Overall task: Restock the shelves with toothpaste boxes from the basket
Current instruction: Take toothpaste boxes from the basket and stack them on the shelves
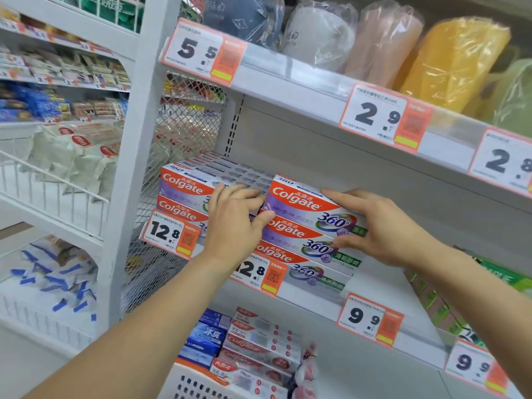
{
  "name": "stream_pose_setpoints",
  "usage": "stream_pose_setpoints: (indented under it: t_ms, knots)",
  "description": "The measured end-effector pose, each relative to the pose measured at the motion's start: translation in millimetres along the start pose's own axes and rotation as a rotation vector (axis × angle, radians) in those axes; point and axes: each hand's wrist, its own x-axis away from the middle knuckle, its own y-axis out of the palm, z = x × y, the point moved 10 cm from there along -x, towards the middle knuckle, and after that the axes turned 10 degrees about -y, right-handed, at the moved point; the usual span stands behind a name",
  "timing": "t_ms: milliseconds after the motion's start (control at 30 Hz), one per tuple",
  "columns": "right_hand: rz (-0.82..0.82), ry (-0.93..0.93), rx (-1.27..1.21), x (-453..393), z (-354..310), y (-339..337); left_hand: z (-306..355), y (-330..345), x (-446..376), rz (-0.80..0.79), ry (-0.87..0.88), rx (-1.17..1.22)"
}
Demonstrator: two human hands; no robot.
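Both your hands are up at the middle shelf. Your left hand holds the left end of a stack of three toothpaste boxes, with its fingers curled over the top box and its thumb on the front. Your right hand holds the right end, with its fingers on top and its thumb low on the front. The stack sits on the shelf, just beside a row of the same boxes on its left. Orange price tags hang along the shelf edge. Down below, a white basket holds more toothpaste boxes. Wrapped rolls lie on the shelf above.
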Motion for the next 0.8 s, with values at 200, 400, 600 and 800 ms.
stream_pose_setpoints:
  t_ms: [200,400,600,800]
  knots:
    - [-0.012,0.033,0.005,0,0,-1,1,-3,-5,-0.06,-0.028,-0.023]
    - [0.176,0.021,0.385,14,-38,-29,18,-21,5,0.01,0.123,0.023]
    - [0.662,-0.184,-0.057,65,-96,-11,40,-29,61,0.083,0.238,0.131]
    - [0.381,0.271,-0.581,127,-89,212,-59,103,200,-0.81,0.059,-0.304]
